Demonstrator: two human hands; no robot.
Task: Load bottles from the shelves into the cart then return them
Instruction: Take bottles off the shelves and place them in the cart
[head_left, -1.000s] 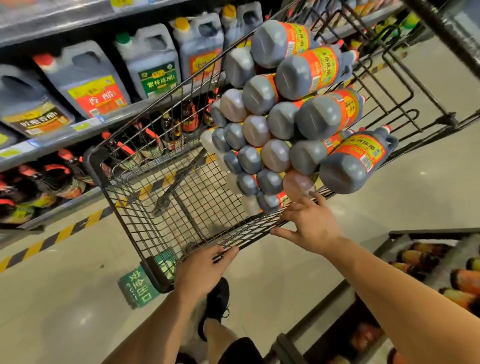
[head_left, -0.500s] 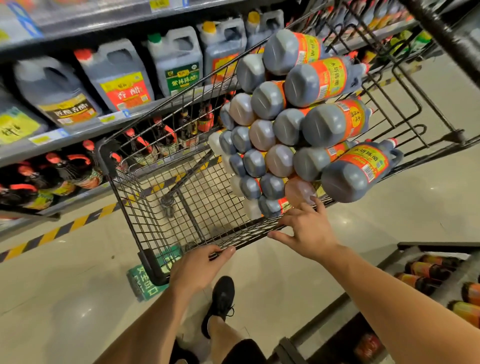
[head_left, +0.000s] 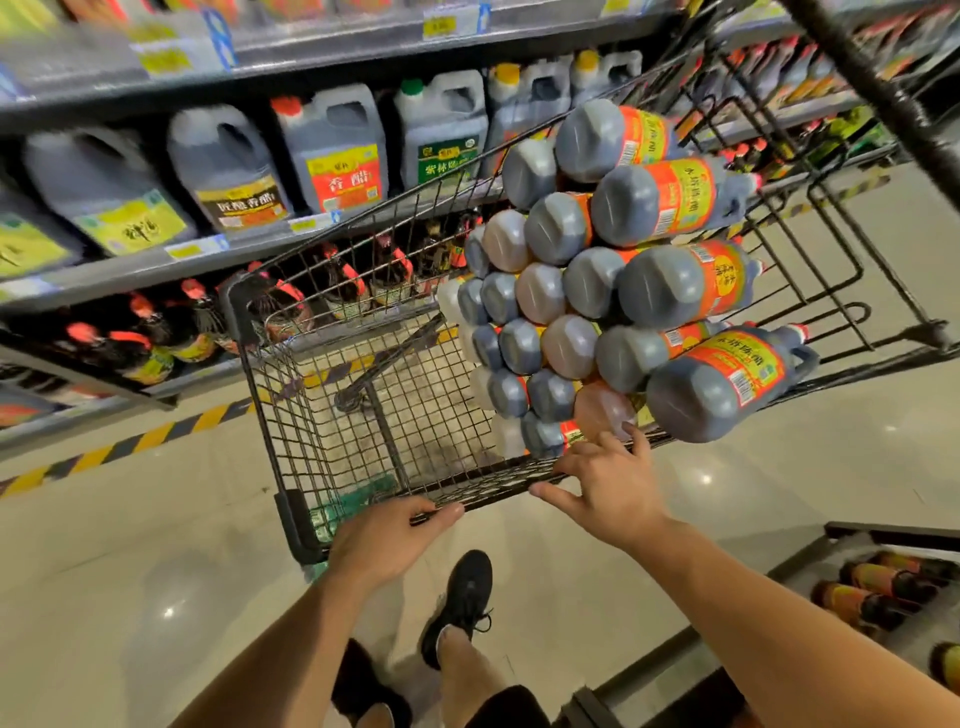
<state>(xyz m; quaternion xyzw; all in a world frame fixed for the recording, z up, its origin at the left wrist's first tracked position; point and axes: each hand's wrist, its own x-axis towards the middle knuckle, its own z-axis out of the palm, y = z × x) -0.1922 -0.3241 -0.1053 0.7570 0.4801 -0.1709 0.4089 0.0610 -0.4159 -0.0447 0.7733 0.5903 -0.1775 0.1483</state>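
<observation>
A black wire cart (head_left: 311, 415) stands in front of me beside the shelves. Several dark vinegar bottles (head_left: 571, 291) with orange labels lie stacked on their sides in its right half, bottoms towards me. The largest one (head_left: 717, 384) juts over the right side. My left hand (head_left: 389, 540) grips the cart's near rim (head_left: 493, 496), thumb along the wire. My right hand (head_left: 608, 488) rests on the same rim with fingers spread, and a fingertip touches the bottom of a brownish bottle (head_left: 602, 410).
Large handled jugs (head_left: 332, 150) fill the shelf on the left, with small red-capped bottles (head_left: 156, 343) on the shelf below. Yellow-black tape (head_left: 130, 447) runs along the floor. Another low shelf of bottles (head_left: 872, 587) is at the right. My black shoe (head_left: 462, 597) is under the cart's edge.
The cart and I have shifted along the aisle, so the shelf jugs slide right in view. Both hands stay at the near rim.
</observation>
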